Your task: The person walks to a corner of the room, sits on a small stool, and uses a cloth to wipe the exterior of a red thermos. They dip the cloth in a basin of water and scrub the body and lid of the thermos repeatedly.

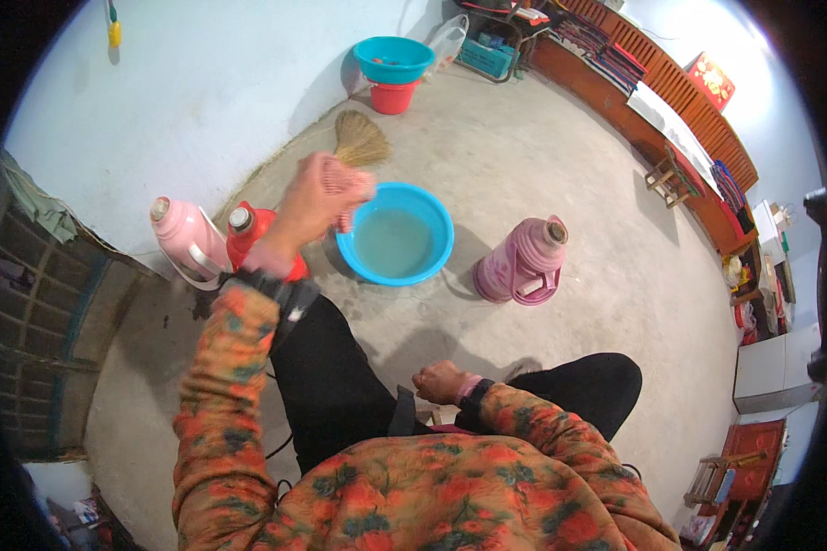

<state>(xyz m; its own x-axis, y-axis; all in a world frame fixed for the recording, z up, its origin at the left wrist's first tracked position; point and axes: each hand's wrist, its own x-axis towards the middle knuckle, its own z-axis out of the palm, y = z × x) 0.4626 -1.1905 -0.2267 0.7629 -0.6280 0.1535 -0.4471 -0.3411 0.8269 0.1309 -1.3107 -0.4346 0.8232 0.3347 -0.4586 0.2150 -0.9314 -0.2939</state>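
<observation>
My left hand (pixel 310 200) is raised at the left rim of a blue plastic basin (pixel 443 265) of cloudy water, shut on a bunched red-and-white cloth (pixel 341 184); the hand is slightly blurred. Between my knees, my right hand (pixel 441 382) rests curled near my lap; whether it holds anything cannot be told. To the right of the basin stands a purple-pink thermos flask (pixel 517 262). At the left, a light pink thermos flask (pixel 189 231) stands by the wall beside a red thermos flask (pixel 251 231), partly hidden behind my left forearm.
A straw broom (pixel 362 141) lies beyond the basin. Farther off, a teal basin (pixel 394 60) sits on a red bucket (pixel 393 98) by the wall. A small wooden stool (pixel 670 180) stands near a long wooden bench (pixel 593 89) with folded cloths at the right.
</observation>
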